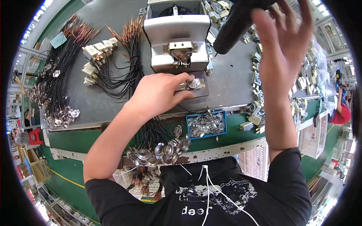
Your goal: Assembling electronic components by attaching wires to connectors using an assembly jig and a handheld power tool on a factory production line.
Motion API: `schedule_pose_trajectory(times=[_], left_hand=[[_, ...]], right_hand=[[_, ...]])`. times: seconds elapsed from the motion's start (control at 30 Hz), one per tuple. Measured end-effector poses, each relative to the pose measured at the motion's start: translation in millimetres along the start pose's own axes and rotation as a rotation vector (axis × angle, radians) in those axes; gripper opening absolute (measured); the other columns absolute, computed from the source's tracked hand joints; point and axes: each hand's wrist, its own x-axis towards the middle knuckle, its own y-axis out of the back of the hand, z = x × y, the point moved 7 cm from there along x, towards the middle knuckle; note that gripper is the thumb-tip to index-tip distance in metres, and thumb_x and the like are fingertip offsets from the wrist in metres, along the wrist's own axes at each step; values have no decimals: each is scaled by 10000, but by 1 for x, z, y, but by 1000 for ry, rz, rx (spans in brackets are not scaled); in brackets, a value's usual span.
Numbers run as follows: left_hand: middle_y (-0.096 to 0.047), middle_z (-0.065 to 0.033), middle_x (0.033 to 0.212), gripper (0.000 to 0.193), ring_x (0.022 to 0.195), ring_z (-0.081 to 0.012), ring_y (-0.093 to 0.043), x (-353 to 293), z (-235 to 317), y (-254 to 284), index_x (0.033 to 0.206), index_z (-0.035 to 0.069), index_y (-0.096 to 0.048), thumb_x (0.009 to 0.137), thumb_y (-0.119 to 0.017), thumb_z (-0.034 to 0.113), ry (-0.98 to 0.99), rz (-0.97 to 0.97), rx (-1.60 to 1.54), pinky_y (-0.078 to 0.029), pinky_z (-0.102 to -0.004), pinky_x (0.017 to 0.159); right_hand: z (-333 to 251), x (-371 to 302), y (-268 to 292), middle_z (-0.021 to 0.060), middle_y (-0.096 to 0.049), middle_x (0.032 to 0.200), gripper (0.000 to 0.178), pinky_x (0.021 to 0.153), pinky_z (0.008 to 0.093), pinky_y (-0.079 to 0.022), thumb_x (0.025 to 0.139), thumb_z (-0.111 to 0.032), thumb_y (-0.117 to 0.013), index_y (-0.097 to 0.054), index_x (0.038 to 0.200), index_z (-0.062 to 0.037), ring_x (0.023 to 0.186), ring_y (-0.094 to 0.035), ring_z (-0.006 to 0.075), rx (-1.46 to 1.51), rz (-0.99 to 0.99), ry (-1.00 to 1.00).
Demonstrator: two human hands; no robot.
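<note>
My left hand [156, 92] is closed, thumb and forefinger pressing a small round metal part [194, 84] with brass-coloured terminals. That part lies on a flat dark block [203, 89] at the foot of a white and black bench machine [177, 30]. At the upper right my right hand [284, 49] is raised with its fingers spread. Beside its thumb hangs a black cylindrical power screwdriver [233, 30], tip pointing down and left. The thumb overlaps the tool's edge in the picture, but the fingers do not wrap round it.
Bundles of black wires [132, 71] with copper ends lie left, some joined to white connectors [98, 49] or round metal caps [152, 154]. A blue tray [207, 124] of small metal pieces sits at the bench's front. Many metal-and-white parts [258, 105] line the right side.
</note>
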Motion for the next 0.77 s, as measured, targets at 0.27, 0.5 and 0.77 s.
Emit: schedule_pose_trajectory(times=[0.27, 0.5, 0.77], left_hand=[[-731, -99, 933, 328, 812, -281, -703, 4, -10, -5, 1243, 194, -705, 933, -725, 298, -53, 70, -126, -560, -386, 746], [-739, -100, 997, 325, 907, -302, -713, 0, -5, -6, 1231, 166, -676, 933, -710, 293, -113, 117, -31, -563, -401, 774], [-737, -96, 1005, 352, 944, -307, -714, -1, -4, -10, 1250, 164, -627, 931, -704, 292, -78, 73, 56, -574, -424, 790]], right_hand=[[-22, 25, -27, 96, -693, 1039, 330, 724, 309, -563, 950, -63, -706, -584, 1249, 7, 783, -682, 145, 158, 119, -104], [-23, 21, -38, 91, -693, 919, 225, 613, 282, -535, 960, -57, -703, -610, 1155, 6, 664, -660, 141, 243, 27, -96], [-25, 18, -59, 55, -672, 737, 189, 485, 266, -503, 917, -61, -774, -644, 1045, -10, 538, -628, 136, 334, 15, -117]])
